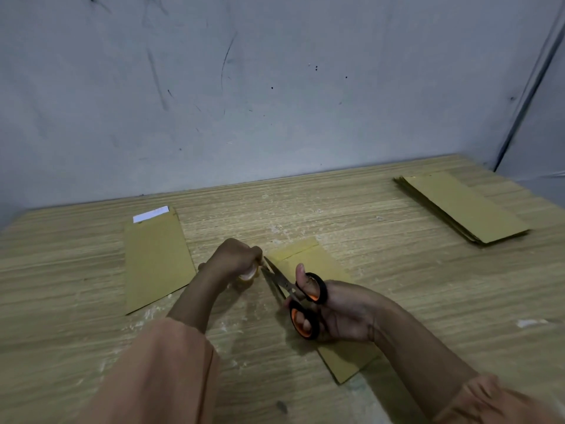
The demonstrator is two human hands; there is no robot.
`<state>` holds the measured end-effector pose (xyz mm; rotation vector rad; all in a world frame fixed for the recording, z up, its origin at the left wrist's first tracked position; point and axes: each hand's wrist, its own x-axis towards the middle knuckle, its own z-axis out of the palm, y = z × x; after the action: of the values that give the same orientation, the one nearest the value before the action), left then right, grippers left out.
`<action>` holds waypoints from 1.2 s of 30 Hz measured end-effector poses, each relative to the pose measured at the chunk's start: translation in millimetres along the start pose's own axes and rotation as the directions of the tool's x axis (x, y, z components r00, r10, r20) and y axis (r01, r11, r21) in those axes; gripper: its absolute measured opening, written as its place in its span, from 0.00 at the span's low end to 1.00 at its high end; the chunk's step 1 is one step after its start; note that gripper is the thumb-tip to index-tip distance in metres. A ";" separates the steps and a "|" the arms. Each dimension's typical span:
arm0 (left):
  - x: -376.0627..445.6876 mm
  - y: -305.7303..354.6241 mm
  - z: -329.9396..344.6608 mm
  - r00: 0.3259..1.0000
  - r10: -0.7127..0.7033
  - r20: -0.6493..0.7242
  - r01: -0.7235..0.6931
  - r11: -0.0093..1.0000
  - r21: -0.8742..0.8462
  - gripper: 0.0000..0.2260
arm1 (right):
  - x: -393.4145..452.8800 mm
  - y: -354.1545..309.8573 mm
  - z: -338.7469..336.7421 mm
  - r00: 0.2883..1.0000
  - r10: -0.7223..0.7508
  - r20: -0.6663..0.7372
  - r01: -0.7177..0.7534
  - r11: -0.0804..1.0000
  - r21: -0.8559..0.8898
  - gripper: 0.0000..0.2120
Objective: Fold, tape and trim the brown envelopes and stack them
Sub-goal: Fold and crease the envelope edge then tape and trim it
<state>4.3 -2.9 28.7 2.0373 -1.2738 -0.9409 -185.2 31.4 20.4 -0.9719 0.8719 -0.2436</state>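
Head view: grey scuffed wall [275, 87] behind, wood-grain table [397, 286] w/ pale smears. Centre, a brown envelope [308, 261] lies flat under both hands, long axis running 11 to 5 o'clock. Right hand [339, 310] holds black-orange scissors [301, 296], thumb thru the upper loop, fingers curled thru the lower; blades parted, tips aimed at 10 o'clock at the envelope's left edge. Left hand [238, 258] is fisted, fingers curled round a tape roll [249, 274], mostly hidden, just beside the blade tips. At 9 o'clock, another envelope [156, 261] w/ a white strip [150, 214] at its far end. At 2 o'clock, well apart, envelope stack [461, 206].
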 end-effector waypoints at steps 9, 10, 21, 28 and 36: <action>-3.3 -3.4 -2.7 1.000 -0.016 -0.014 0.016 1.000 0.016 0.14 | 6.3 -1.1 3.0 0.999 -0.013 -0.046 0.013 1.000 0.008 0.29; -3.0 -3.8 -3.0 1.000 -0.016 -0.015 0.016 1.000 0.022 0.14 | 6.5 -0.7 3.0 0.998 -0.021 -0.056 0.021 1.000 0.001 0.29; 4.7 -14.0 -6.5 0.999 -0.022 -0.038 0.031 0.968 0.249 0.18 | 9.2 2.3 4.3 0.991 -0.067 -0.120 0.068 0.998 0.000 0.28; -10.8 -11.4 1.0 0.975 0.163 -0.154 -0.001 0.690 0.724 0.10 | 10.2 3.1 4.7 0.987 -0.083 -0.139 0.082 0.997 -0.015 0.28; -13.6 -15.3 -8.0 0.943 0.298 -0.146 -0.056 0.575 0.816 0.08 | 9.6 3.0 5.5 0.986 -0.067 -0.152 0.064 0.998 -0.021 0.29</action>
<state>14.6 16.3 25.7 2.4781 -1.9233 0.1141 -175.5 31.3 14.3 -1.0080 0.9836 -0.3715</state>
